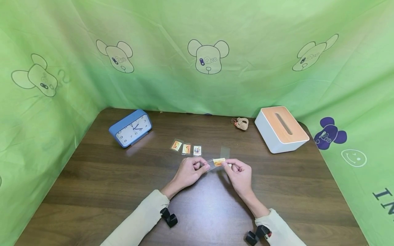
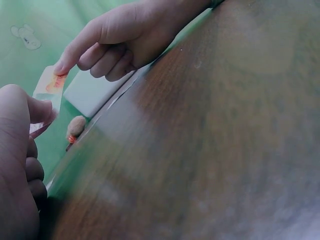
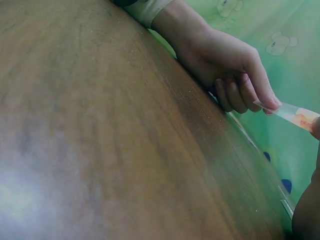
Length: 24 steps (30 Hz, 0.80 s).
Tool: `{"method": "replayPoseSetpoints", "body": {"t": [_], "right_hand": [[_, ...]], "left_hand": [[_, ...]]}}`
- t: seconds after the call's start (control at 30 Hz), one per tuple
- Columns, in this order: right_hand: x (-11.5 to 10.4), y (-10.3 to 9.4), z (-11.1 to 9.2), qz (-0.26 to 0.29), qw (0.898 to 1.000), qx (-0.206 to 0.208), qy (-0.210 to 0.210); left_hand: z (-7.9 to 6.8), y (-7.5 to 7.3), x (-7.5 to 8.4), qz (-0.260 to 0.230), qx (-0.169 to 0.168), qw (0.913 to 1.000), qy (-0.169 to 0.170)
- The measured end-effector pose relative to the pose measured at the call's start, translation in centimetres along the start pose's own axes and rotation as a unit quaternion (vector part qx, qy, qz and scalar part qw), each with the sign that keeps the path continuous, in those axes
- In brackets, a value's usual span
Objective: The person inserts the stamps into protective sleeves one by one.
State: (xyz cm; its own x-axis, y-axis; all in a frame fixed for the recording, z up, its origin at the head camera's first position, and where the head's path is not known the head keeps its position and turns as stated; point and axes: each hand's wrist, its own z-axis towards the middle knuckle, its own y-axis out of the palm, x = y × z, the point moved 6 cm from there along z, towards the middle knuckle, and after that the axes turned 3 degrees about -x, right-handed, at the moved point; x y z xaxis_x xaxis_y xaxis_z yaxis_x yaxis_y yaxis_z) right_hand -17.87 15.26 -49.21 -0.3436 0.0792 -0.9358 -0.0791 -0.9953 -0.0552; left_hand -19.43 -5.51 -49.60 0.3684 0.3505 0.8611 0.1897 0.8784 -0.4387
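Observation:
Above the table, my left hand (image 1: 188, 171) pinches a small clear plastic sleeve (image 1: 211, 165) between thumb and forefinger. From the other side my right hand (image 1: 240, 176) pinches a small orange-and-yellow picture card (image 1: 218, 162) at the sleeve's right end. In the right wrist view, the card (image 3: 304, 119) lies in line with the clear sleeve (image 3: 286, 111); how far it sits inside, I cannot tell. Something small and pale shows under the right fingers, its kind unclear. Beyond the hands, another clear sleeve (image 1: 225, 152) lies flat on the table.
Several sleeved picture cards (image 1: 186, 149) lie in a row left of the hands. A blue alarm clock (image 1: 130, 128) stands back left. At the back right are a white tissue box (image 1: 281, 128) with a wooden lid and a small tan pouch-like trinket (image 1: 241, 123). Green cloth (image 1: 163, 85) encloses the table.

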Motion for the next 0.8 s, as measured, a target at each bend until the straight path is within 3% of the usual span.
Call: {"method": "replayPoseSetpoints", "body": {"t": [0.53, 0.8], "right_hand": [[0.1, 0.6, -0.3, -0.06, 0.997, -0.057, -0.001], [0.1, 0.2, -0.1, -0.045, 0.998, -0.038, 0.004]], "left_hand": [[-0.1, 0.0, 0.3, 0.049, 0.008, 0.9986, 0.02], [-0.1, 0.1, -0.8, 0.043, 0.042, 0.9959, 0.068]]}}
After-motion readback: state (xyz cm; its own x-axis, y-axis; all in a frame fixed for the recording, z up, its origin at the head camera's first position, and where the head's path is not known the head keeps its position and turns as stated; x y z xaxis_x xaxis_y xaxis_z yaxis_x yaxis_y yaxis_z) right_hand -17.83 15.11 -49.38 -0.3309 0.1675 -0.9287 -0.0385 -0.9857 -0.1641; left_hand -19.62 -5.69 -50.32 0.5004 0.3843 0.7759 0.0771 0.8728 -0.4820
